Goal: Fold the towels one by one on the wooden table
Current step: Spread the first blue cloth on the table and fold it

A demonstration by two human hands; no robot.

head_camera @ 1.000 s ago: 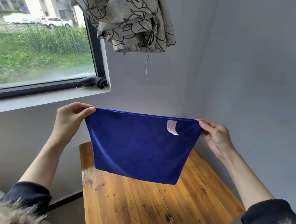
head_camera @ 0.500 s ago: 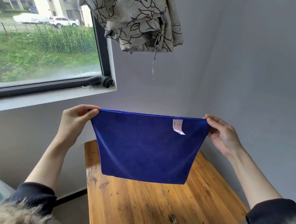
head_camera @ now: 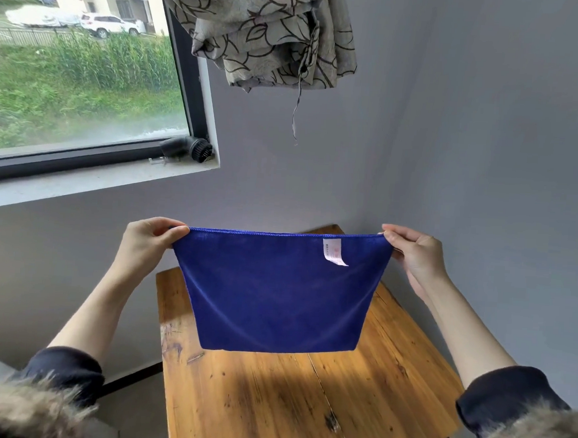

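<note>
- Your left hand (head_camera: 143,247) pinches the top left corner of the blue towel (head_camera: 276,292), thumb and fingers curled over the hem.
- Your right hand (head_camera: 414,257) pinches the top right corner of the same towel, fingertips closed on the edge, the palm turned toward the grey wall.
- The towel is stretched taut between your two hands, its top hem running straight from one pinch to the other.
- The towel hangs in the air above the wooden table (head_camera: 303,406); its lower edge is clear of the tabletop, with the cloth's shadow lying on the boards below it.
- The towel narrows toward its lower edge, so both sides slant inward below your hands.
- A white care label (head_camera: 333,252) hangs from the towel's top hem, close to your right hand.
- Both hands are level with the towel's top edge and lie outside its sides, above the far part of the table.
- Beyond the table, up and to its left, a window (head_camera: 80,70) shows grass and parked cars; a dark brush-like object (head_camera: 187,149) lies on its sill at the corner nearest the table.
- A patterned curtain (head_camera: 268,31) is bunched up high above the table's far end, with a cord dangling from it.
- Your dark sleeves with fur trim sit at the near corners, on either side of the table.
</note>
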